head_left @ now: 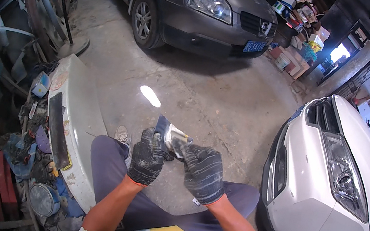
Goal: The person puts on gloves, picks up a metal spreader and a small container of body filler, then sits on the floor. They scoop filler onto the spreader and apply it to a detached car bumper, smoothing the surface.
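Putty knives [169, 135], two blades crossed just past my knees at 12 o'clock, sit pinched in my gloved left hand [147, 157] and right hand [203, 172], so I judge steady flat scraping of one edge against the other works best.

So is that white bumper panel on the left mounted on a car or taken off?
Taken off. The white bumper panel lies by itself on the garage floor beside the person's left knee, apart from both cars, with clutter along its far side.
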A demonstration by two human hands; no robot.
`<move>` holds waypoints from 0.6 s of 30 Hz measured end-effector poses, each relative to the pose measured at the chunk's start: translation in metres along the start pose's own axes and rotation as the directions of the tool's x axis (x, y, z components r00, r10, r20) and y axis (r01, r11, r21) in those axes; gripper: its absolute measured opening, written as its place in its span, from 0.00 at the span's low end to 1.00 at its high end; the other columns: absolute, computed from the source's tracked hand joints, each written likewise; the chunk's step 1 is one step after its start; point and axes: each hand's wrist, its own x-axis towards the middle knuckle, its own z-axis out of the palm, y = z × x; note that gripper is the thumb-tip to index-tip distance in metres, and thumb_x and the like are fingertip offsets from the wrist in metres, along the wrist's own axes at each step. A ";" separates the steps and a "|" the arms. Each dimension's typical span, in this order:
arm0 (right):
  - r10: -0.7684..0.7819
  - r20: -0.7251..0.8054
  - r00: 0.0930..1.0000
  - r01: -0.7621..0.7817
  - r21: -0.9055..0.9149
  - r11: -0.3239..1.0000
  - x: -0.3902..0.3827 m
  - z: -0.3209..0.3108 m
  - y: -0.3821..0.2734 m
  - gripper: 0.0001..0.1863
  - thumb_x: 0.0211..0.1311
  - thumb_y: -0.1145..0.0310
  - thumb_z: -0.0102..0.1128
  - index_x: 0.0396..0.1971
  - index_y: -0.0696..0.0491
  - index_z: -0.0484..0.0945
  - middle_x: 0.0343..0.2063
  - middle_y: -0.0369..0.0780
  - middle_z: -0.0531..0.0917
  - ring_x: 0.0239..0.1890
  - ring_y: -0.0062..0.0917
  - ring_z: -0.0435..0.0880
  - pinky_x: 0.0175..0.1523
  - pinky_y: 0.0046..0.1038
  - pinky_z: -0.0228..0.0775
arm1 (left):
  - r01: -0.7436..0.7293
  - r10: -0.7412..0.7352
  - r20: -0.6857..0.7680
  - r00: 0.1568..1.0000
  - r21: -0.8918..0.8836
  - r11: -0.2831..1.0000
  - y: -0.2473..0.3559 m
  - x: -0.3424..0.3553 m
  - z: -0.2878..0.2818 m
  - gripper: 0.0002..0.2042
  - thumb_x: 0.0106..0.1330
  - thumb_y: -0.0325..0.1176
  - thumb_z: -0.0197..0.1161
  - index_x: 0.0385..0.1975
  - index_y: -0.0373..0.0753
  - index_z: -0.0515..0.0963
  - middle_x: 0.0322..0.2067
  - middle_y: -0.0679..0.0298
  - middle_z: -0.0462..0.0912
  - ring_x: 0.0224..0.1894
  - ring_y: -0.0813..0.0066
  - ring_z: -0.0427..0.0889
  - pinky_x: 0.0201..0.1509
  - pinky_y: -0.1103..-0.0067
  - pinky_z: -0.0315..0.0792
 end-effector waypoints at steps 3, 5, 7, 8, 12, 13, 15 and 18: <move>0.047 -0.115 0.992 -0.037 0.087 0.996 0.003 -0.002 0.003 0.17 0.41 0.79 0.58 0.36 0.56 0.78 0.31 0.46 0.81 0.31 0.40 0.79 0.36 0.38 0.70 | 0.284 -0.249 0.149 0.957 -0.295 0.912 0.003 0.003 -0.003 0.15 0.59 0.23 0.57 0.46 0.26 0.69 0.38 0.45 0.77 0.28 0.60 0.78 0.27 0.71 0.72; 0.132 -0.088 0.987 -0.116 0.164 0.980 0.005 -0.006 0.009 0.17 0.42 0.81 0.58 0.38 0.54 0.79 0.32 0.45 0.81 0.34 0.39 0.79 0.39 0.37 0.71 | 0.474 -0.390 0.269 0.881 -0.531 0.703 0.007 0.008 -0.009 0.11 0.64 0.26 0.54 0.43 0.28 0.70 0.33 0.51 0.78 0.27 0.67 0.78 0.25 0.75 0.71; 0.142 -0.135 0.981 -0.113 0.201 0.973 0.006 -0.011 0.019 0.19 0.42 0.82 0.58 0.39 0.53 0.80 0.32 0.45 0.81 0.35 0.40 0.79 0.41 0.36 0.72 | 0.595 -0.448 0.451 0.772 -0.760 0.262 0.011 0.013 -0.017 0.08 0.68 0.28 0.51 0.40 0.31 0.70 0.27 0.58 0.77 0.25 0.74 0.78 0.23 0.78 0.70; 0.212 0.001 0.977 -0.191 0.440 0.877 0.007 -0.013 0.024 0.21 0.43 0.83 0.57 0.41 0.53 0.80 0.34 0.45 0.81 0.38 0.41 0.79 0.45 0.35 0.71 | 0.606 -0.481 0.438 0.760 -0.744 0.280 0.012 0.017 -0.021 0.07 0.68 0.29 0.50 0.40 0.32 0.70 0.26 0.59 0.77 0.23 0.76 0.77 0.24 0.79 0.70; 0.117 0.149 0.982 -0.149 0.222 0.964 0.002 -0.020 0.037 0.20 0.43 0.83 0.56 0.40 0.55 0.79 0.37 0.45 0.80 0.40 0.42 0.78 0.47 0.36 0.70 | 0.521 -0.531 0.278 0.801 -0.761 0.388 0.008 0.021 -0.025 0.08 0.70 0.32 0.48 0.37 0.34 0.71 0.24 0.63 0.75 0.22 0.79 0.75 0.26 0.82 0.69; 0.135 0.091 0.987 -0.147 0.153 0.977 -0.001 -0.019 0.038 0.19 0.44 0.83 0.56 0.40 0.55 0.79 0.36 0.46 0.80 0.39 0.42 0.78 0.46 0.35 0.70 | 0.481 -0.525 0.232 0.819 -0.777 0.406 0.006 0.019 -0.023 0.08 0.70 0.32 0.48 0.37 0.34 0.71 0.24 0.63 0.75 0.23 0.79 0.75 0.27 0.82 0.69; 0.152 0.004 0.988 -0.152 -0.015 0.988 -0.008 -0.016 0.041 0.16 0.46 0.82 0.56 0.39 0.56 0.78 0.35 0.47 0.80 0.39 0.42 0.78 0.46 0.34 0.70 | 0.470 -0.530 0.106 0.842 -0.628 0.621 -0.003 0.015 -0.019 0.08 0.69 0.30 0.47 0.37 0.32 0.71 0.28 0.57 0.75 0.29 0.68 0.74 0.34 0.74 0.68; 0.424 -0.217 0.879 -0.382 0.210 0.900 -0.026 0.002 0.038 0.10 0.55 0.78 0.54 0.39 0.57 0.76 0.33 0.45 0.80 0.37 0.36 0.79 0.45 0.32 0.70 | 0.358 -0.438 -0.075 0.896 -0.463 0.811 -0.013 0.009 -0.015 0.07 0.68 0.28 0.47 0.37 0.31 0.70 0.31 0.52 0.73 0.32 0.60 0.73 0.38 0.69 0.67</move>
